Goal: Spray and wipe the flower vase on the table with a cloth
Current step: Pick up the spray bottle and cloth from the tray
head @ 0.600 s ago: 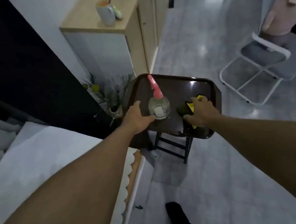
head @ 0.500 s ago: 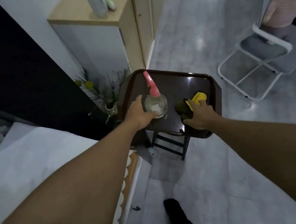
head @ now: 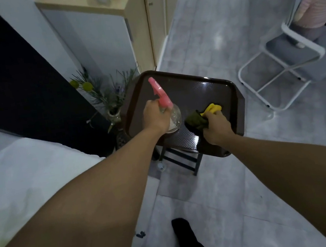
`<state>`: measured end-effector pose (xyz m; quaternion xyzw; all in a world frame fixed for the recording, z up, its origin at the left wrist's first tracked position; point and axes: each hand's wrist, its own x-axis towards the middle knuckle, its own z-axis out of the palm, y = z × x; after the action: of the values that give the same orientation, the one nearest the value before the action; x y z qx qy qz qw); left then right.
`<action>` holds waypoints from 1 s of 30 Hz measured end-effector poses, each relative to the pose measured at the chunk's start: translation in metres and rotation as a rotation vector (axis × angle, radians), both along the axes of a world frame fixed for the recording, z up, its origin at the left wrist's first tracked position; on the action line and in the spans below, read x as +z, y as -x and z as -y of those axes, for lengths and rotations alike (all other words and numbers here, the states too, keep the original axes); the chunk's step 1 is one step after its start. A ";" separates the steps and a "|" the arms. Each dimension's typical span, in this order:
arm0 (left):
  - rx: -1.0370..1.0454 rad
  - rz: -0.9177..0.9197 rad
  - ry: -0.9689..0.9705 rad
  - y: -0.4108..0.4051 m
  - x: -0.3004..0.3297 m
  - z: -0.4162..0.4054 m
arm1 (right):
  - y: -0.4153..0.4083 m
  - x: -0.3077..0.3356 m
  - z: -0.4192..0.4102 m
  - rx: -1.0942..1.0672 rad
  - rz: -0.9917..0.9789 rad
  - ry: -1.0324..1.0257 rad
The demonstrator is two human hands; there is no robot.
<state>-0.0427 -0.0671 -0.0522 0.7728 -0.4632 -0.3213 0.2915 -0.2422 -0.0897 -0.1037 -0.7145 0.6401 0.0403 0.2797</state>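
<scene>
A clear spray bottle (head: 174,114) with a pink trigger head stands on a dark brown tray (head: 205,88) set on a small black stand. My left hand (head: 155,118) is closed around the bottle's neck, just below the pink head. My right hand (head: 217,125) grips a yellow and dark green cloth (head: 202,116) at the tray's near right part. A small flower vase (head: 114,116) with green stems and yellow round blooms stands left of the tray, beside a dark wall.
A white-covered bed or table (head: 28,166) fills the lower left. A pale wooden cabinet (head: 108,27) stands behind the vase. A white-framed folding chair (head: 286,59) is at the right. A dark foot (head: 185,236) shows on the grey tiled floor.
My left hand closed around the spray bottle's neck. My right hand gathered the cloth into its grip. The view shifted a little closer to the tray.
</scene>
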 end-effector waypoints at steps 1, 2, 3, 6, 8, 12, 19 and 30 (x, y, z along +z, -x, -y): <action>-0.008 0.008 0.026 -0.002 0.005 -0.003 | -0.003 0.005 -0.003 -0.007 0.047 0.034; -0.014 0.008 0.050 -0.003 0.010 -0.008 | -0.006 0.010 -0.007 -0.009 0.099 0.066; -0.012 0.013 0.075 -0.007 0.018 -0.017 | -0.013 0.019 -0.013 -0.007 0.149 0.093; -0.013 0.016 0.143 -0.018 0.038 -0.046 | -0.031 0.040 -0.026 -0.010 0.270 0.136; 0.021 -0.001 0.182 -0.033 0.051 -0.076 | -0.052 0.056 -0.040 0.036 0.327 0.140; 0.154 -0.060 0.194 -0.068 0.067 -0.152 | -0.104 0.084 -0.076 0.198 0.358 0.151; 0.379 0.028 0.135 -0.122 0.083 -0.314 | -0.204 0.102 -0.186 0.505 0.385 0.138; 0.706 -0.001 0.121 -0.166 0.052 -0.533 | -0.290 0.059 -0.346 0.929 0.027 -0.054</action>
<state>0.1235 0.4661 -0.0002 0.8665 -0.1855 -0.1732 0.4298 0.0478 0.2565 -0.0447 -0.9184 0.2475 0.1686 0.2588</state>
